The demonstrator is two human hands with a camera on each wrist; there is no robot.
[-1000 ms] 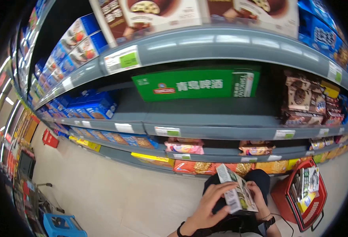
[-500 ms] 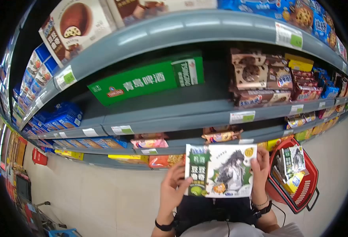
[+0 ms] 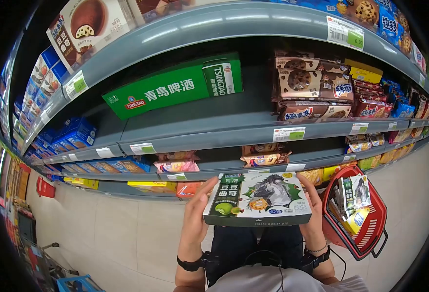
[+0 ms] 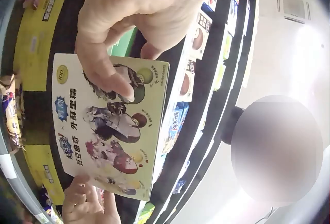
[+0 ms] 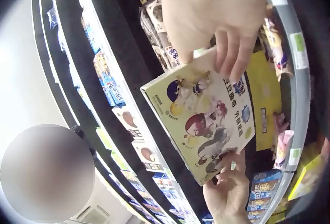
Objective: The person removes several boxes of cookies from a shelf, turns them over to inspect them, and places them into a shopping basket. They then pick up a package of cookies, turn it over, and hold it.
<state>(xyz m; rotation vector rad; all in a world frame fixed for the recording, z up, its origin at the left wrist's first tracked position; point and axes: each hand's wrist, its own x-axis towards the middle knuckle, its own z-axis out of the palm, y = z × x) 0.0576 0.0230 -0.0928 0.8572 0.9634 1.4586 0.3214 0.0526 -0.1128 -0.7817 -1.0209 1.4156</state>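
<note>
A white and green cookie box (image 3: 258,199), printed with a black-haired cartoon figure, is held in front of the lap. My left hand (image 3: 195,219) grips its left end and my right hand (image 3: 314,219) its right end. The box tilts back, so its front picture and the dark dated side nearest me both show. In the left wrist view the back of the cookie box (image 4: 103,136) carries several small cartoon figures, with left fingers (image 4: 105,74) curled over its edge. The right wrist view shows the right fingers (image 5: 234,54) bent over the opposite end.
A red shopping basket (image 3: 338,233) on the floor at right holds a similar white pack (image 3: 355,194) and a yellow pack. Shelves (image 3: 204,141) ahead carry a green beer carton (image 3: 170,87), brown cookie packs (image 3: 314,87) and blue boxes (image 3: 75,134). A blue stool (image 3: 78,283) stands at lower left.
The box went from edge-on to front facing me, then tipped back to show its near side. My left fingers moved from across it to its left end. The head view swung right.
</note>
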